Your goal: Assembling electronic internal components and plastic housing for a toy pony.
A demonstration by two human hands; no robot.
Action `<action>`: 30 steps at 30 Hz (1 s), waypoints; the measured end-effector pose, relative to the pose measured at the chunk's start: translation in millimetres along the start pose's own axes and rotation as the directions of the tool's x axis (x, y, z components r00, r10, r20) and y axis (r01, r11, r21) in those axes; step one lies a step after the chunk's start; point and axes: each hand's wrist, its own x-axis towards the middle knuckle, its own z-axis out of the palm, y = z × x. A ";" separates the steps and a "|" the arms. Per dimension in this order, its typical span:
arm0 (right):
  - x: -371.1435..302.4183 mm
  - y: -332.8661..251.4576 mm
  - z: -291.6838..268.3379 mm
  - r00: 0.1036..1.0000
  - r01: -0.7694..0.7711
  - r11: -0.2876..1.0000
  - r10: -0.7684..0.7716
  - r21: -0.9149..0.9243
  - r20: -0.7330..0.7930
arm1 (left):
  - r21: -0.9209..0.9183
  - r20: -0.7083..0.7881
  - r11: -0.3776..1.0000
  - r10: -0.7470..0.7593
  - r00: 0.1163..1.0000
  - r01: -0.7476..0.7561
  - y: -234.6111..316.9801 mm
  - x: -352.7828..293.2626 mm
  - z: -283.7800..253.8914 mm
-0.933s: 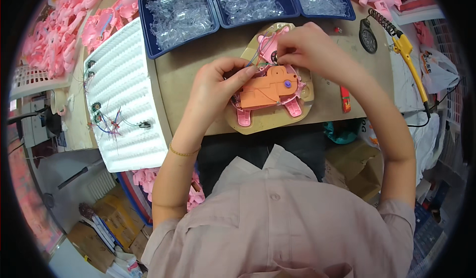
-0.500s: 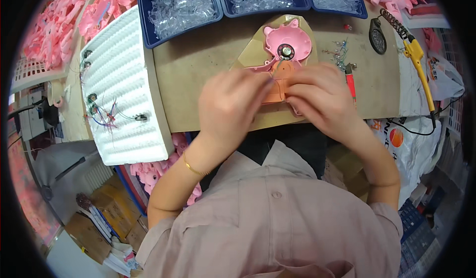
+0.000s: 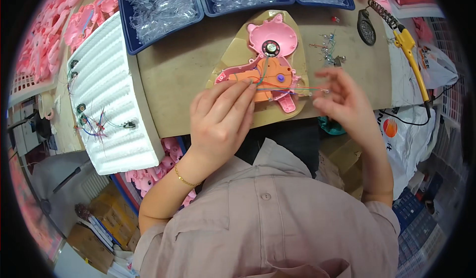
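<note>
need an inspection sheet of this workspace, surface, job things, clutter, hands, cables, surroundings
Surface: tan bench, partly covered
Job things: open pink toy shell on a tan board; orange housing in its body, round black speaker in its head
Clutter: small wired parts right of the board
Hands: left hand at the orange housing, grip unclear; right hand with fingers parted
Cables: thin coloured wires run toward the right hand; black cord from the yellow-handled tool
Surroundings: blue bins of clear pieces; white foam tray at left

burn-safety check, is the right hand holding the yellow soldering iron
No, the right hand is by the ends of the thin wires, while the yellow soldering iron is apart from it, farther to the right.
</note>
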 end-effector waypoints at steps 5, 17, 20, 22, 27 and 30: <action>-0.9 -0.4 2.3 0.957 0.274 0.958 -0.281 0.082 0.078 | 0.012 -0.003 0.999 -0.034 0.999 0.035 9.2 9.3 -4.4; 3.7 -0.7 -5.1 0.920 0.377 0.921 -0.385 -0.101 -0.072 | -0.043 -0.049 0.998 0.051 0.998 -0.053 18.5 21.3 11.5; 11.6 9.7 -11.3 0.925 0.366 0.889 -0.380 -0.275 -0.001 | -0.074 -0.094 0.997 0.004 0.996 -0.011 7.0 7.2 -2.2; 21.5 15.3 -11.6 0.933 0.332 0.901 -0.357 -0.280 -0.045 | -0.004 -0.002 1.000 -0.026 1.000 0.026 2.4 -1.5 -5.4; 18.6 33.6 -5.0 0.697 0.538 0.463 -0.714 -0.704 0.063 | 0.174 0.005 0.984 -0.035 0.999 0.034 10.9 3.6 -5.6; -0.7 55.0 14.1 0.573 0.583 0.256 -0.803 -0.771 0.167 | 0.192 -0.014 0.981 -0.031 0.999 0.033 14.2 10.3 -6.0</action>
